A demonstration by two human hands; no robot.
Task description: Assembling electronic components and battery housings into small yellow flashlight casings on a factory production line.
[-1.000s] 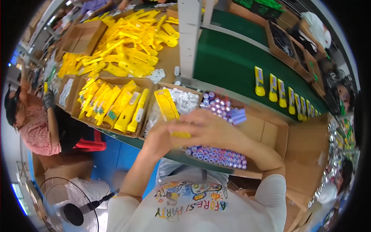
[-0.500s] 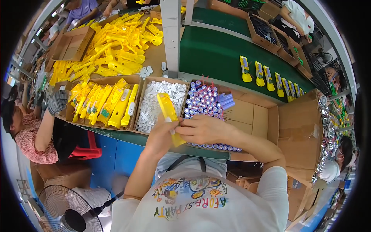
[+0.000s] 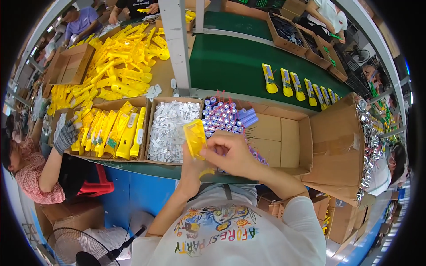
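Note:
My left hand (image 3: pixel 190 175) grips a yellow plastic shell (image 3: pixel 194 134), holding it tilted up in front of my body with its hollow side showing. Thumb and fingers of my right hand (image 3: pixel 233 153) are pinched together at the shell's right edge. Whatever small part they may hold is hidden. Just left of the shell is a box of small white plastic pieces (image 3: pixel 171 133). Behind my right hand, purple battery cells (image 3: pixel 218 116) with thin red wires fill the left part of a cardboard box (image 3: pixel 306 144).
At left, a box holds yellow shells (image 3: pixel 106 131); a heap of them (image 3: pixel 120 66) lies beyond. A co-worker's gloved hand (image 3: pixel 66 136) is at that box. Assembled yellow pieces (image 3: pixel 286 83) line the green belt (image 3: pixel 230 62). A metal post (image 3: pixel 175 44) stands ahead; a fan (image 3: pixel 82 246) is lower left.
The shell has turned so that its hollow side faces me more. My right hand has tilted up at its edge. The whole view has shifted slightly.

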